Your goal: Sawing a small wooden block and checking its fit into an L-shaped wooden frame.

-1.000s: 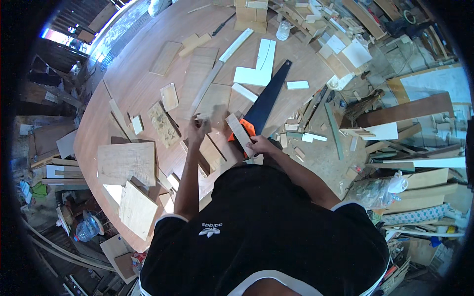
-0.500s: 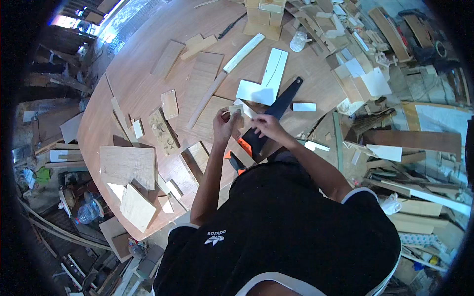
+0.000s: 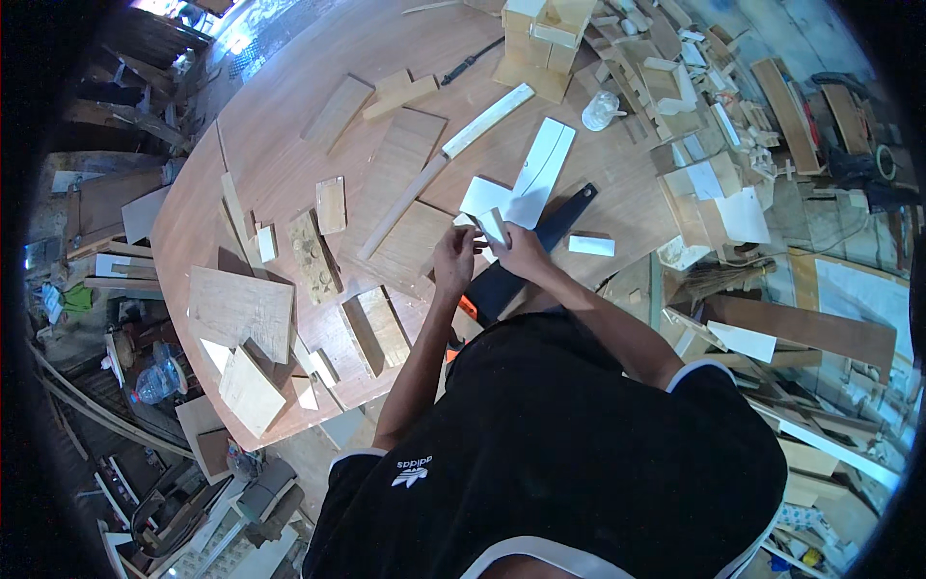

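My right hand grips a small pale wood piece, which stands up between its fingers and thumb. Close by on its left, my left hand has curled fingers with a gap between them and the thumb; nothing shows in it. Beneath my right forearm and hand lies a handsaw with a dark blade and an orange-and-black handle, partly hidden. An L-shaped pair of white-faced boards rests just beyond my hands. To the right of the saw is a small white block.
Wood offcuts lie across the round table, including a long strip, a square board and a shallow wooden box. A clear plastic cup stands near a wooden box structure. Scrap wood is piled at right.
The small wood piece has passed from my left hand to my right and now stands more upright. My left fingers have loosened. The view has shifted slightly.
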`<state>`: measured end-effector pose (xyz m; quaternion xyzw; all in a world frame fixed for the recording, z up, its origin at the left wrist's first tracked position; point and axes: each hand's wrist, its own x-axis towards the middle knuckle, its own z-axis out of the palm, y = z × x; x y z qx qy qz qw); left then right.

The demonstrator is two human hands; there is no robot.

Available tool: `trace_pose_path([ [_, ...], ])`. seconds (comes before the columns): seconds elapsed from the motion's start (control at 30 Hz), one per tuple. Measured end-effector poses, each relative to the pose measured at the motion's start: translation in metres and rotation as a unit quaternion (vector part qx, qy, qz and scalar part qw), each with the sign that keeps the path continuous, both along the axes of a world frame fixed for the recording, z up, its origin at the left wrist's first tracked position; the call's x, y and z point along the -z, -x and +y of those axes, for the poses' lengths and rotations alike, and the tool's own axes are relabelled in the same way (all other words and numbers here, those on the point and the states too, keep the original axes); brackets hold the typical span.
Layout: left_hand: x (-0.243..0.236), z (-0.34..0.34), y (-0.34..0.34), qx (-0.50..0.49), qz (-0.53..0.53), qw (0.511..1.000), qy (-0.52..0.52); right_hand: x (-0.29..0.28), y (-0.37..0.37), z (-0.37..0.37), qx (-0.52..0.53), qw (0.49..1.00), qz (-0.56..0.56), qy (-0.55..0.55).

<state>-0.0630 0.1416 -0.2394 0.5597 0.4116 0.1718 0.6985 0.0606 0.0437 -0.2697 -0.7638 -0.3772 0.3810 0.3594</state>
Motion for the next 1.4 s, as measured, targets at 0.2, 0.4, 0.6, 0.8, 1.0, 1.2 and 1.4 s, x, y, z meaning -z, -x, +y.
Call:
trace_pose_path([
  [0.2,0.066,0.033,0.0,0.064,0.139,0.96,-0.234,0.018,-0.019,0.005,0.246,0.933,0.262,0.015],
  [0.4,0.073,0.063,-0.046,0.19,0.21,0.875,-0.393,0.03,-0.056,-0.008,0.125,0.97,0.187,0.093],
  [0.6,0.068,0.08,-0.081,0.373,0.301,0.737,-0.476,0.034,-0.069,-0.036,0.142,0.954,0.252,0.083],
  [0.8,0.05,0.091,-0.094,0.42,0.257,0.759,-0.425,0.021,-0.064,-0.052,0.189,0.946,0.26,0.045],
  [1.0,0.057,0.083,-0.06,0.354,0.072,0.919,-0.16,0.006,-0.052,-0.025,0.193,0.943,0.271,-0.003],
  [1.2,0.052,0.066,-0.053,0.184,-0.004,0.955,0.231,0.042,-0.058,0.011,0.134,0.981,0.133,-0.029],
  [1.4,0.058,0.06,-0.026,0.154,-0.034,0.973,0.17,0.013,-0.04,0.04,0.081,0.988,-0.069,-0.116],
])
